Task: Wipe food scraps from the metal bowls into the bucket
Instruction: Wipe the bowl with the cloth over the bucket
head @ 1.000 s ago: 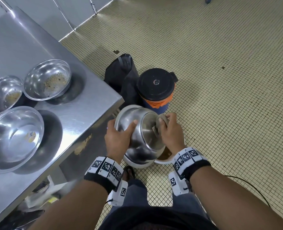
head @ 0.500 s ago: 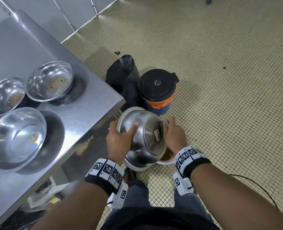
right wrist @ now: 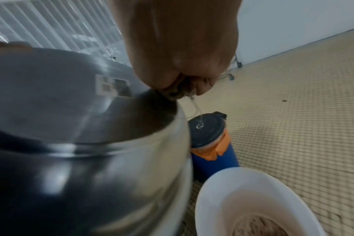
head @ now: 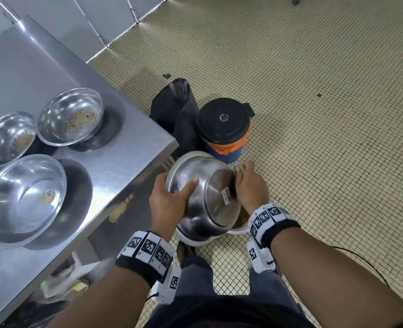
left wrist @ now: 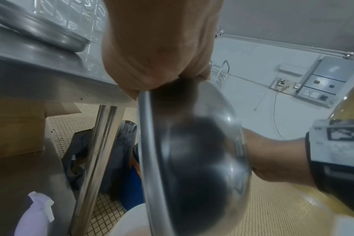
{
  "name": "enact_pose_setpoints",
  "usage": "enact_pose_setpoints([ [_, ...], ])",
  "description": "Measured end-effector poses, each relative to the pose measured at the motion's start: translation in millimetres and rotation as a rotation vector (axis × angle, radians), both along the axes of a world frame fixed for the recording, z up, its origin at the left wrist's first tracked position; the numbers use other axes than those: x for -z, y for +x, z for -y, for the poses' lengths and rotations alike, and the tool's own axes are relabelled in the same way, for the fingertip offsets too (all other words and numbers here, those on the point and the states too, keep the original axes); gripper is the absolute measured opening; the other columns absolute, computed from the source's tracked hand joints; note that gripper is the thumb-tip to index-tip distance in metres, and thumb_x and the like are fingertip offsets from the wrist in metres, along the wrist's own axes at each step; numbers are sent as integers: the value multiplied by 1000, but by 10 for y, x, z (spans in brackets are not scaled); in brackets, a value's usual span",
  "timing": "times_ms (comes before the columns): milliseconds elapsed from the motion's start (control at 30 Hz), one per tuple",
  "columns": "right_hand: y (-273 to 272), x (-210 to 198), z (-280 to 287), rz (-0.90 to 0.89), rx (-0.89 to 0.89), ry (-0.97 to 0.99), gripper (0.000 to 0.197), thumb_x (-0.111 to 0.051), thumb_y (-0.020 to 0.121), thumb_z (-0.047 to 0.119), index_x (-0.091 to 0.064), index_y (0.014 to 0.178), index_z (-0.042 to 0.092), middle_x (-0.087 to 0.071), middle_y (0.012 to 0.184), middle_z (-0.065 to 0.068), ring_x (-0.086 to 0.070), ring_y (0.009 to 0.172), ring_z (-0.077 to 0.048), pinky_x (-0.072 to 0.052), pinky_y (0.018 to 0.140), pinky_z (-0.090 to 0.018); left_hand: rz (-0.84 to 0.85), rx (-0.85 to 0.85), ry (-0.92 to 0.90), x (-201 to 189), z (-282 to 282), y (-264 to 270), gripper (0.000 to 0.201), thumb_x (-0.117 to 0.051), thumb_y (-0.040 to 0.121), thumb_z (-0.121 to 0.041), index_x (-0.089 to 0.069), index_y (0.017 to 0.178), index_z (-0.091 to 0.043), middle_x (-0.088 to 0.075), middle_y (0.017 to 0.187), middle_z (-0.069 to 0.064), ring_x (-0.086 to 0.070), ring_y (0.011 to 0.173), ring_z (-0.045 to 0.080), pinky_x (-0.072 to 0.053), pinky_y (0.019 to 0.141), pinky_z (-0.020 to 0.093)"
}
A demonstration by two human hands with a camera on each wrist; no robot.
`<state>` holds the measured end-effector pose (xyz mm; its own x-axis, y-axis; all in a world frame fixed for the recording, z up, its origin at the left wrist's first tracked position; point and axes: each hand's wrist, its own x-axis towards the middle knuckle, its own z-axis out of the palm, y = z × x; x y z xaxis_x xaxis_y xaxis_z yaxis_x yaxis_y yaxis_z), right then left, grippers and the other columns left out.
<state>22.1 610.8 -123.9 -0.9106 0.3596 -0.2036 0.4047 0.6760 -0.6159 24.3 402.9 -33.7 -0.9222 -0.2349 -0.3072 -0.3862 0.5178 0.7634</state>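
My left hand grips the rim of a metal bowl, thumb on the outer wall, and holds it tipped over a white bucket on the floor. The bowl's base with its sticker faces me. My right hand pinches a brownish cloth at the bowl's far rim; the inside of the bowl is hidden. The bucket holds brown scraps. In the left wrist view my left hand clamps the bowl's edge.
On the steel table to my left stand three more metal bowls with scraps in them. A blue container with a black lid and a black bag stand just beyond the bucket. Tiled floor stretches right.
My right hand with the cloth has slid off the bowl's outer wall and round to its far rim, where the cloth is now mostly hidden. The left hand keeps its grip.
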Motion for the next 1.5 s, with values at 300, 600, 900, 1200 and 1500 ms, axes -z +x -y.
enact_pose_setpoints([
  [300, 113, -152, -2, -43, 63, -189, 26, -33, 109, 46, -40, 108, 21, -61, 71, 3, -62, 61, -19, -54, 57, -42, 4, -74, 37, 12, 10, -73, 48, -83, 79, -55, -49, 108, -39, -56, 90, -25, -52, 82, -5, -46, 83, 32],
  [600, 385, -299, 494, -330, -215, -65, 39, -26, 105, 55, -46, 116, 23, -66, 75, 4, -58, 53, -12, -40, 44, -23, -44, -156, 109, -26, -76, -173, 38, -82, 79, -55, -58, 100, -32, -69, 98, -4, -68, 91, 17, -57, 83, 39],
  [900, 344, -23, -105, 77, 51, -91, 22, -34, 109, 41, -35, 108, 18, -64, 73, -2, -62, 60, -21, -57, 60, -44, -61, -123, 170, -228, -49, -193, 36, -77, 87, -50, -57, 108, -29, -68, 100, -7, -63, 90, 9, -48, 73, 26],
  [1200, 100, -615, 431, -506, -106, -258, 21, -43, 108, 38, -49, 112, 19, -59, 85, 12, -60, 70, -8, -42, 59, -14, -90, -96, 149, -222, -120, -198, 37, -80, 86, -47, -55, 108, -30, -65, 99, -11, -62, 89, 4, -50, 77, 28],
  [1500, 65, -281, 114, -231, -2, -45, 27, -33, 109, 45, -42, 111, 19, -53, 64, 8, -60, 55, -23, -51, 54, -41, -91, -68, 142, -263, -56, -92, 32, -82, 82, -48, -55, 94, -34, -69, 97, -6, -68, 88, 15, -59, 83, 41],
])
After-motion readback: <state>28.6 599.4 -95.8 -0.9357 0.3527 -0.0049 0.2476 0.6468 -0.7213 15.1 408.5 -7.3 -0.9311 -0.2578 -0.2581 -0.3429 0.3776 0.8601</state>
